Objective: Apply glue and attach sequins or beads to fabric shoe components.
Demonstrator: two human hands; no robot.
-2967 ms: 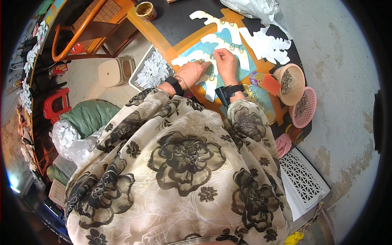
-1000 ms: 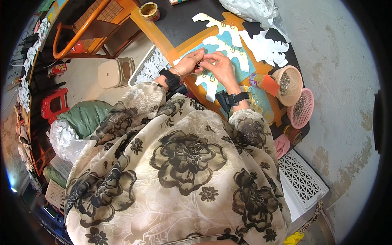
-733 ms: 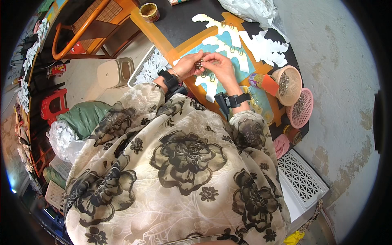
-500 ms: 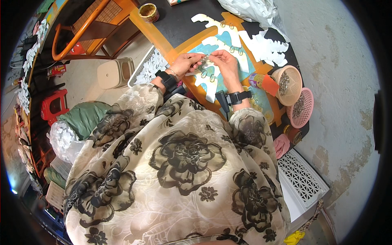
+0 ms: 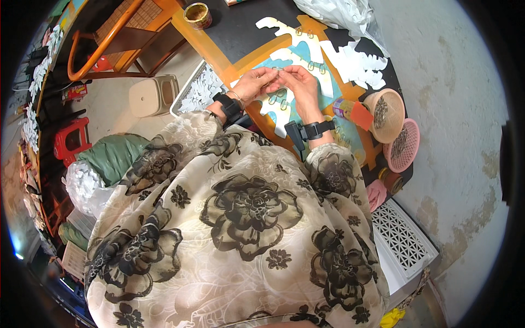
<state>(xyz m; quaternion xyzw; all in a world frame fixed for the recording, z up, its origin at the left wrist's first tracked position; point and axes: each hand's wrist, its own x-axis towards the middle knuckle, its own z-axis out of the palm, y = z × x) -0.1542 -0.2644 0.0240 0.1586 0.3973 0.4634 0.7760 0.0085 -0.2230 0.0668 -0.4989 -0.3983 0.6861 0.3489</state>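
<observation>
Above the table my left hand (image 5: 255, 83) and my right hand (image 5: 301, 85) meet, fingertips pinched together. Both hold a small shiny metal piece (image 5: 278, 69), mostly covered by the fingers; its exact kind is too small to make out. Beneath and beyond them lie white cut-out shapes with jagged edges: a far one (image 5: 313, 48), a middle one (image 5: 326, 86) and a near one (image 5: 280, 121). Oval wire loops (image 5: 283, 100) sit on these shapes in pairs. They rest on a blue patterned sheet (image 5: 340, 94) edged with orange tape.
To the right stand a beige basket (image 5: 368, 99) and a pink basket (image 5: 411, 157), both holding small metal parts. A jar (image 5: 343, 107) lies beside them. More white cut-outs (image 5: 361, 64) and a plastic bag (image 5: 344, 16) lie beyond. A tin (image 5: 197, 17) stands far left, near a stool (image 5: 145, 98).
My hands have drawn closer together, and the fingertips have shifted slightly away from me. The small metal piece shows less between them. The cut-outs stay in place.
</observation>
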